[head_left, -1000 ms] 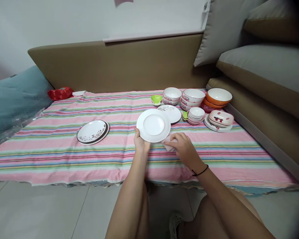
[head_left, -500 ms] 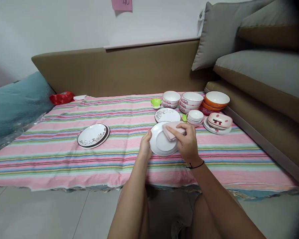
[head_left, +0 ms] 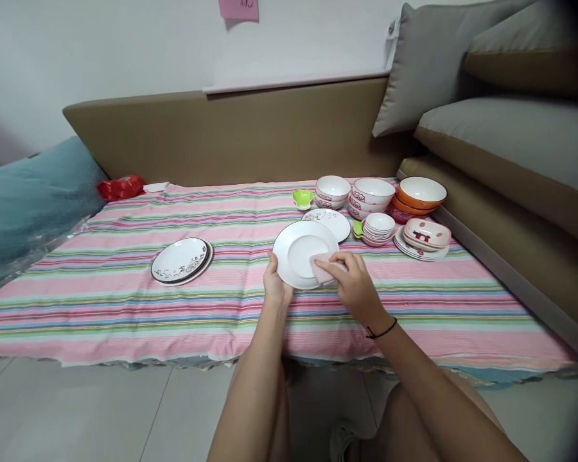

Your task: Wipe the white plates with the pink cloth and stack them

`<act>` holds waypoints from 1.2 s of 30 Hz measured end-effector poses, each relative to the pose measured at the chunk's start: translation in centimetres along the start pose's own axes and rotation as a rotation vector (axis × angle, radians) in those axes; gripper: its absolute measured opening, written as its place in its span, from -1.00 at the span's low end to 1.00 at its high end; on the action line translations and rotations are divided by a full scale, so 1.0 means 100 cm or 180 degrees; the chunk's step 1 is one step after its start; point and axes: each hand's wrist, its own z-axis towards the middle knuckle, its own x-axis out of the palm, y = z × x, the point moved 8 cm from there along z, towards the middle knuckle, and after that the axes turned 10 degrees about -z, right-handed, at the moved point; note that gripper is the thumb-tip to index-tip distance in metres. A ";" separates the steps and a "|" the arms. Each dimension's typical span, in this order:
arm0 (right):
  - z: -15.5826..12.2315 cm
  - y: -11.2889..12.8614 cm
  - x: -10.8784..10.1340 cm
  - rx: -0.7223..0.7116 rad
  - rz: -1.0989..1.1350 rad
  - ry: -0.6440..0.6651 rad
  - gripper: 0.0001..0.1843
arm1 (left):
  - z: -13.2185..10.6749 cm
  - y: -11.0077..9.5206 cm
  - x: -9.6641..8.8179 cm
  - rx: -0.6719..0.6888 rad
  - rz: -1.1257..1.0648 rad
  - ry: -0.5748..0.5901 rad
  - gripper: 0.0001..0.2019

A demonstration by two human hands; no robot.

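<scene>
My left hand [head_left: 275, 287] grips the near left rim of a plain white plate [head_left: 298, 250], held tilted above the striped cloth [head_left: 125, 301]. My right hand [head_left: 354, 285] presses a folded pink cloth [head_left: 322, 268] against the plate's lower right face, fingers closed on it. A black band sits on my right wrist. Just behind the held plate lies a patterned white plate [head_left: 331, 221].
A stack of dark-rimmed plates [head_left: 180, 260] lies to the left. At the back right stand white bowls [head_left: 333, 189], orange bowls [head_left: 420, 192], small stacked dishes [head_left: 379, 226], a pink dish [head_left: 426, 233] and green dishes [head_left: 302, 197]. A red packet [head_left: 120, 187] lies far left. Sofa cushions surround.
The pink cloth has moved from under the plate's edge onto its face, then slid down toward its lower right. The plate has tilted and shifted slightly in my left hand.
</scene>
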 end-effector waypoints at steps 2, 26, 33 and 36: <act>-0.007 0.011 0.010 -0.0037 0.0038 0.0129 -0.43 | 0.000 -0.002 -0.001 0.0083 -0.0050 -0.0061 -0.57; -0.015 -0.034 0.005 0.0551 -0.0022 0.0041 -0.39 | -0.014 -0.026 -0.020 0.0115 -0.0546 -0.0385 -0.51; -0.037 -0.060 -0.016 0.2203 0.1641 -0.0672 -0.62 | -0.041 -0.016 -0.029 -0.0166 -0.0510 -0.0233 -0.56; -0.058 -0.038 -0.011 0.2908 0.3286 -0.0647 -0.61 | -0.055 -0.011 -0.035 -0.0296 -0.0528 -0.0201 -0.60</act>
